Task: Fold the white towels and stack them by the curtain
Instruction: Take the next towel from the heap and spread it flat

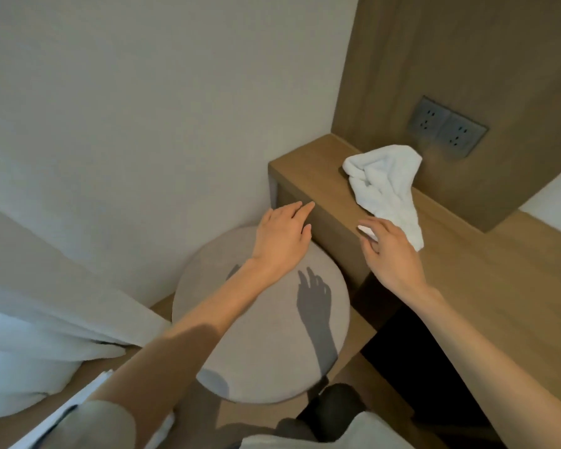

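At the lower left of the frame the curtain (30,335) was seen, bunched in pale folds down to the floor; whether anything was already stacked beside it could not be told. Right of it, in the lower middle, a round grey stool (259,345) was found, with the shadow of an arm cast across it.

Above the stool's far edge the left hand (282,241) was held out, its fingers straight and relaxed, nothing grasped, the tips just short of the near corner of the wooden table (311,170).

Further right, the right hand (389,254) was laid over the near end of the white towel (386,186), which was left crumpled and unfolded on the table top in the right-centre of the frame, just below a socket plate (447,126) on the panel behind. A scrap of white showed under the right fingers (whether pinched or merely touched could not be told).

The step in hand was judged to be the picking up of a towel, with folding not yet begun. For the next move, a firm hold on the near edge would be called for, the free left hand being brought across to a second corner so that the cloth could be shaken flat before being folded.
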Demonstrator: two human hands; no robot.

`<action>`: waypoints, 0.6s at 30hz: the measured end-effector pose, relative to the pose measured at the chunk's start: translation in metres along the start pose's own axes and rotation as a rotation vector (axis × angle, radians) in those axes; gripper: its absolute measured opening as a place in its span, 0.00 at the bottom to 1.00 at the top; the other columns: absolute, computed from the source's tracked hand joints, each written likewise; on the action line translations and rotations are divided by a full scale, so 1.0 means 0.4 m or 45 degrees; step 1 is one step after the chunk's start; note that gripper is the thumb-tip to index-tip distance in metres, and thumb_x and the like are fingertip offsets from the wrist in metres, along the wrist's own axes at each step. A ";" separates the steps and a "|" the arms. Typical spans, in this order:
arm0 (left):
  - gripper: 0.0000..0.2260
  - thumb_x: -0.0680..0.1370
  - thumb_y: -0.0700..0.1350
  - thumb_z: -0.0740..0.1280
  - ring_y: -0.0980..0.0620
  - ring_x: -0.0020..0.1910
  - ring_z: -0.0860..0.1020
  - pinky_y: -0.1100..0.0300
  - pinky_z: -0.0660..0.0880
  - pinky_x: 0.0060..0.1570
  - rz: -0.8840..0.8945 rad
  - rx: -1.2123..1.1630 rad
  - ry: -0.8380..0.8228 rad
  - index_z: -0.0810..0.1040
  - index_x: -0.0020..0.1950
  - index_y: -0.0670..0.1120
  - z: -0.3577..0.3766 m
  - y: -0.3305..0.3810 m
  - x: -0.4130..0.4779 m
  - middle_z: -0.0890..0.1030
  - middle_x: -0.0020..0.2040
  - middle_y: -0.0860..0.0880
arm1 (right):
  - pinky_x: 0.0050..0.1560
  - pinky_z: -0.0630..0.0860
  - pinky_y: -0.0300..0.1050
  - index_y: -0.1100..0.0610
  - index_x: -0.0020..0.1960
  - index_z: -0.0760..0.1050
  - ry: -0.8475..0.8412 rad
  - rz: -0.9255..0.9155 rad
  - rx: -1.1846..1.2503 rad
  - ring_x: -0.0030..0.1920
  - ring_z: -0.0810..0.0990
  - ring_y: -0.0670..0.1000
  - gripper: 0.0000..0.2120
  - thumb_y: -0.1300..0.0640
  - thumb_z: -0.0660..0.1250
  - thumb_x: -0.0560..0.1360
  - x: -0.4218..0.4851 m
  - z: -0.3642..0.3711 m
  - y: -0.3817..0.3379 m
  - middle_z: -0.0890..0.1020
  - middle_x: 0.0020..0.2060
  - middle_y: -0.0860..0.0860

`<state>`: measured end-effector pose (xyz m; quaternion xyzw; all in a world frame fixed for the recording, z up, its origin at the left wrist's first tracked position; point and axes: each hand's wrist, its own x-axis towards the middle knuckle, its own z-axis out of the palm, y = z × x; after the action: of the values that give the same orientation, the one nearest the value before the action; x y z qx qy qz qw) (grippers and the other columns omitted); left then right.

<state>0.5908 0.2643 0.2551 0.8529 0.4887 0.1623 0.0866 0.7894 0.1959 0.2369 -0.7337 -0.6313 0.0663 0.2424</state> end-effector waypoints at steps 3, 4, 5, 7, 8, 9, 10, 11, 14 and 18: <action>0.21 0.82 0.48 0.55 0.48 0.71 0.66 0.51 0.61 0.70 0.047 -0.026 -0.046 0.60 0.76 0.49 0.024 0.035 0.041 0.66 0.74 0.48 | 0.52 0.71 0.42 0.50 0.65 0.73 0.005 0.115 -0.040 0.62 0.73 0.52 0.15 0.54 0.62 0.79 0.008 -0.028 0.055 0.75 0.65 0.49; 0.21 0.82 0.48 0.55 0.48 0.70 0.66 0.52 0.61 0.70 0.060 -0.033 -0.066 0.60 0.76 0.49 0.036 0.044 0.056 0.67 0.73 0.48 | 0.50 0.69 0.40 0.50 0.66 0.73 0.001 0.158 -0.055 0.62 0.73 0.51 0.15 0.54 0.62 0.79 0.011 -0.032 0.076 0.74 0.65 0.49; 0.22 0.82 0.48 0.55 0.48 0.70 0.66 0.52 0.61 0.70 0.072 -0.040 -0.082 0.61 0.76 0.49 0.051 0.054 0.070 0.67 0.73 0.48 | 0.50 0.69 0.39 0.49 0.66 0.72 -0.007 0.198 -0.060 0.63 0.73 0.50 0.15 0.53 0.62 0.79 0.016 -0.034 0.097 0.74 0.65 0.48; 0.21 0.82 0.47 0.55 0.49 0.70 0.67 0.53 0.62 0.69 0.091 -0.053 -0.120 0.61 0.76 0.48 0.085 0.075 0.098 0.67 0.73 0.48 | 0.52 0.70 0.40 0.48 0.66 0.72 -0.026 0.263 -0.044 0.63 0.74 0.50 0.15 0.52 0.62 0.79 0.023 -0.033 0.139 0.74 0.65 0.47; 0.21 0.82 0.47 0.56 0.49 0.69 0.68 0.53 0.63 0.68 0.098 -0.062 -0.138 0.61 0.76 0.48 0.104 0.087 0.114 0.68 0.73 0.48 | 0.54 0.71 0.41 0.48 0.66 0.72 -0.031 0.284 -0.038 0.62 0.74 0.49 0.15 0.52 0.62 0.79 0.028 -0.030 0.162 0.74 0.65 0.47; 0.21 0.82 0.47 0.56 0.48 0.69 0.68 0.53 0.64 0.68 0.098 -0.078 -0.155 0.61 0.76 0.48 0.124 0.099 0.131 0.68 0.72 0.48 | 0.54 0.72 0.41 0.48 0.66 0.72 -0.039 0.299 -0.035 0.62 0.74 0.50 0.15 0.51 0.62 0.79 0.034 -0.025 0.187 0.75 0.65 0.47; 0.21 0.82 0.47 0.56 0.48 0.68 0.69 0.53 0.65 0.67 0.089 -0.102 -0.173 0.62 0.75 0.48 0.145 0.112 0.149 0.69 0.72 0.48 | 0.54 0.71 0.41 0.49 0.66 0.72 -0.059 0.312 -0.030 0.62 0.74 0.50 0.15 0.51 0.61 0.79 0.042 -0.017 0.212 0.75 0.65 0.48; 0.21 0.81 0.46 0.56 0.47 0.68 0.69 0.53 0.65 0.66 0.076 -0.127 -0.190 0.62 0.75 0.48 0.167 0.126 0.167 0.69 0.72 0.48 | 0.54 0.70 0.40 0.49 0.66 0.72 -0.088 0.323 -0.021 0.62 0.74 0.50 0.15 0.51 0.61 0.79 0.051 -0.009 0.237 0.75 0.65 0.48; 0.21 0.81 0.45 0.58 0.46 0.64 0.72 0.52 0.68 0.61 0.049 -0.176 -0.229 0.63 0.75 0.48 0.242 0.171 0.222 0.72 0.69 0.47 | 0.58 0.69 0.41 0.51 0.66 0.72 -0.216 0.354 0.018 0.62 0.74 0.50 0.16 0.50 0.61 0.79 0.085 0.025 0.313 0.74 0.65 0.49; 0.21 0.80 0.41 0.60 0.45 0.64 0.72 0.51 0.69 0.63 0.011 -0.327 -0.357 0.66 0.73 0.47 0.359 0.215 0.277 0.74 0.66 0.45 | 0.61 0.69 0.44 0.55 0.66 0.70 -0.430 0.336 0.122 0.62 0.73 0.52 0.18 0.53 0.64 0.78 0.143 0.066 0.400 0.74 0.64 0.53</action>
<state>0.7642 0.3176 0.1688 0.8511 0.4435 0.1032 0.2612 0.9329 0.2443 0.1554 -0.7761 -0.5576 0.2493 0.1568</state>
